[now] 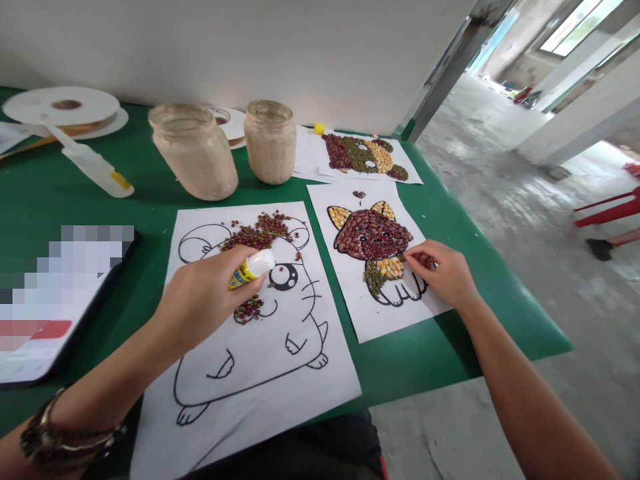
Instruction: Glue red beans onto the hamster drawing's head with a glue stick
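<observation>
My left hand [200, 290] is closed around a glue stick [245, 270] with a yellow label and a white end, above a hamster drawing [260, 373]. Red and green beans [257, 233] cover part of the hamster's head, with a smaller patch near its mouth. Thumb and fingers of my right hand [443, 267] pinch at the right side of a puppy drawing [333, 287]. What they hold is too small to make out. Dark red beans [373, 233] fill the puppy's head, corn kernels [390, 268] its chest and ears, and green beans [374, 280] one side of the body.
Two cloudy jars [195, 153] stand at the back, near a white spool [60, 107] and a white bottle [100, 170]. Another bean picture [355, 157] lies behind the puppy. A phone [65, 307] rests on the left of the green table [425, 360].
</observation>
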The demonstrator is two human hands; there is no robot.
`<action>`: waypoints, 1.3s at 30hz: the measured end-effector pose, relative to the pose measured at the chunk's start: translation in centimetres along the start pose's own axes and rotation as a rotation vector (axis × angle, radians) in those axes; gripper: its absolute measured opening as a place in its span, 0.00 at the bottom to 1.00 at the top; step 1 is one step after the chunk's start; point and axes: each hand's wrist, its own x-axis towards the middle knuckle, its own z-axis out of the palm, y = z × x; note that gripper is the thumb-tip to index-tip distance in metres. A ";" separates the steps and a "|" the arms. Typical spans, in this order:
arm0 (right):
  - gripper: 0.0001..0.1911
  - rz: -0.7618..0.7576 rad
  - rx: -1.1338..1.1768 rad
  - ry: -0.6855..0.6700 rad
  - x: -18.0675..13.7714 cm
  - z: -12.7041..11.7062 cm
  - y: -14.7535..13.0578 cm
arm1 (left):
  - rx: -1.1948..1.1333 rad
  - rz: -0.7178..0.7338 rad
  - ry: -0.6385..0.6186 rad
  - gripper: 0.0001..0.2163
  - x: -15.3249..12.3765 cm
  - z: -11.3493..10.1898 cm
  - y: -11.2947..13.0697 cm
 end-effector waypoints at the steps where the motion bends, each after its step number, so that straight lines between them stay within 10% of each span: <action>1: 0.06 0.000 -0.012 0.008 0.0 0.0 -0.1 | -0.002 0.006 0.006 0.13 0.0 0.0 0.0; 26: 0.08 0.270 0.302 0.153 0.7 -0.4 -0.9 | -0.021 0.034 0.083 0.13 -0.2 0.0 -0.4; 32: 0.11 0.070 0.252 0.063 3.6 -0.4 -5.4 | 0.000 0.006 0.097 0.13 0.1 -0.3 -0.7; 39: 0.05 -0.428 0.226 -0.344 4.9 3.7 -13.3 | -0.008 0.002 0.102 0.13 0.1 -0.7 -1.0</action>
